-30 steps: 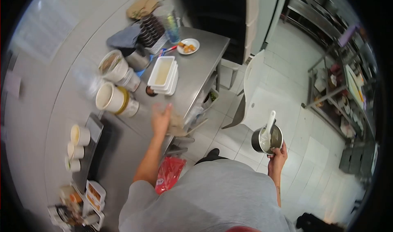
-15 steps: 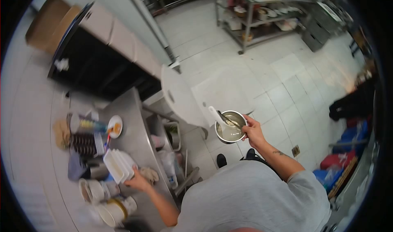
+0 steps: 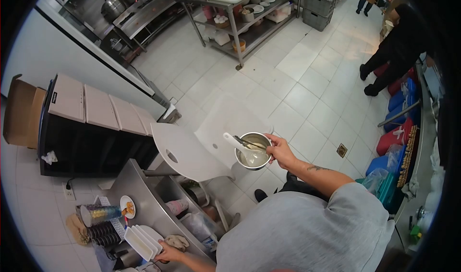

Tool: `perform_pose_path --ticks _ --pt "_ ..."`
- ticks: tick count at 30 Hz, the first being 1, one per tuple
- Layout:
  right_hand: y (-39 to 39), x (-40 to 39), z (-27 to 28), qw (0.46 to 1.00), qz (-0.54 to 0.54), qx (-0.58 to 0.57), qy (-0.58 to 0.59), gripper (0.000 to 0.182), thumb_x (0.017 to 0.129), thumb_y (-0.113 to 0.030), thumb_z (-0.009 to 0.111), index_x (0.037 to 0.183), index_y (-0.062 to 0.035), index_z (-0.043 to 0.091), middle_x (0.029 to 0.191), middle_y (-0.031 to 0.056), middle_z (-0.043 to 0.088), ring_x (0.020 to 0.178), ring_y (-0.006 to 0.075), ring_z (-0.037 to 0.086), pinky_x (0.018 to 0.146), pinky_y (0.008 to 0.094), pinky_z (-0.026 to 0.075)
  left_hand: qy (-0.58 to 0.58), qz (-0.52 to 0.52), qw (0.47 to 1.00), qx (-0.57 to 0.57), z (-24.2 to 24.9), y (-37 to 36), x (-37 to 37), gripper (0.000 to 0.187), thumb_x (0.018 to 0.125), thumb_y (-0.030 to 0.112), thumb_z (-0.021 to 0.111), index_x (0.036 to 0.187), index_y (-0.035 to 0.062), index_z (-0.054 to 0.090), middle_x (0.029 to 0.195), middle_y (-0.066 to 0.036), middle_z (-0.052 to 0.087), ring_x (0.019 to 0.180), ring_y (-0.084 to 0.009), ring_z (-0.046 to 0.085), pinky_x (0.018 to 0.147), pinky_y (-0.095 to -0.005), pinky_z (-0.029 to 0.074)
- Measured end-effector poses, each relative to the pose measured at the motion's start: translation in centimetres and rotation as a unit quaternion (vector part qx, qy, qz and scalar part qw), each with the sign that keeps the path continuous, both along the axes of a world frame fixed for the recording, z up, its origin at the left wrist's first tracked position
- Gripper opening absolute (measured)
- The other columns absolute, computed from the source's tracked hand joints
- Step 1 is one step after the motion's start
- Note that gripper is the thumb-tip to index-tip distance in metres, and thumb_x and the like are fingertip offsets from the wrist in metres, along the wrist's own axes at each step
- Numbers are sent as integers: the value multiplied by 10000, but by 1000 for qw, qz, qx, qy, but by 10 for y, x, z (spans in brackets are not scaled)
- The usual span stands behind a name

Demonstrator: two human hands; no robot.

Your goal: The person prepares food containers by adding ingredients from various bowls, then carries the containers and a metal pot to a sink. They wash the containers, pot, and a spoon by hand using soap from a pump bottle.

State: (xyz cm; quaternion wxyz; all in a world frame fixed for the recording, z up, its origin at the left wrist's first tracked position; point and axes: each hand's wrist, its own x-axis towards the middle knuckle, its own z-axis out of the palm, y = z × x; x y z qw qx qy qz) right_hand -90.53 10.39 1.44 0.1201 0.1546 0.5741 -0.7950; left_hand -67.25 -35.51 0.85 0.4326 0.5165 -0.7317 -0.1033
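Observation:
My right hand [image 3: 283, 153] is closed on the rim of a round metal bowl [image 3: 237, 157], held out in front of my body. Inside it are a white spoon [image 3: 232, 139], a dark-handled utensil [image 3: 249, 143] and some pale contents. Down at the left, my left hand [image 3: 169, 253] grips the near end of a few nested white rectangular dishes [image 3: 140, 243] over the steel table [image 3: 146, 195]. A crumpled beige cloth [image 3: 176, 242] lies beside that hand. Farther along the table is a small white plate [image 3: 127, 206] with orange food on it.
A white chair [image 3: 185, 149] stands ahead, near a black cabinet [image 3: 91, 152] with pinkish panels. A wheeled steel shelf [image 3: 235, 27] is farther off. Along the right are blue and red containers [image 3: 396, 137] and a person in dark clothes [image 3: 398, 41].
My view has swung to the right and up, bringing the person and the stove area into sight. Both hands keep hold of the bowl and the dishes.

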Motion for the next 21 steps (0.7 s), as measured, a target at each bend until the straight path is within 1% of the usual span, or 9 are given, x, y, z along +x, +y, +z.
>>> perform_pose_path --ticks 5,8,9,13,15,17,18,20,21 --pt "12 -10 -9 999 -33 -5 2 556 662 83 480 1217 48 486 724 63 571 463 101 525 369 212 470 59 -123 991 -11 31 20 -26 702 736 269 724 1234 -72 365 1152 -274 506 1012 -394 521 875 -440 402" --pt "23 -16 -5 998 -62 -18 -2 565 657 93 475 1220 50 480 753 90 597 446 108 523 365 217 461 -9 -121 992 -13 54 30 -48 692 741 240 718 1249 -64 359 1166 -262 507 1027 -375 524 883 -422 402" --pt "31 -17 -10 997 -69 -17 -4 569 656 94 475 1223 50 477 755 91 598 443 107 520 364 218 458 -18 -110 994 13 79 56 -67 678 738 210 718 1253 -60 369 1158 -250 515 1025 -357 530 890 -415 398" --pt "73 -26 -11 997 -75 -28 -6 592 653 98 479 1242 45 461 753 86 593 426 100 498 357 221 436 59 -252 966 -12 100 82 -114 658 730 155 722 1243 -71 379 1184 -232 498 1051 -322 516 915 -398 391" --pt "101 -34 -5 995 -93 -26 -8 597 651 94 485 1246 50 458 709 60 538 417 102 475 357 232 433 75 -316 946 -26 108 105 -140 656 739 92 711 1257 -83 350 1218 -208 481 1070 -282 502 938 -371 385" --pt "135 -40 5 993 -112 -25 -16 610 648 97 482 1256 50 449 709 62 533 409 100 456 354 240 424 142 -352 925 36 122 150 -176 599 732 41 709 1216 -75 375 1197 -191 482 1052 -248 504 936 -356 392" --pt "154 -44 9 992 -121 -17 -15 612 651 97 476 1260 48 444 718 66 540 408 99 454 352 241 420 186 -408 890 76 122 164 -193 638 695 30 726 1224 -50 379 1177 -187 489 1058 -241 501 934 -366 396" --pt "198 -49 11 990 -140 -6 -14 615 656 97 466 1268 45 434 737 74 555 406 98 449 349 243 414 177 -420 888 63 126 200 -225 643 672 48 749 1206 -44 404 1158 -180 499 1031 -236 514 913 -350 407" --pt "222 -51 12 990 -139 -5 -13 615 658 97 462 1270 44 432 745 78 560 406 96 448 348 241 411 99 -391 913 56 136 227 -239 637 658 86 766 1184 -52 433 1125 -174 516 1008 -236 523 892 -341 413"
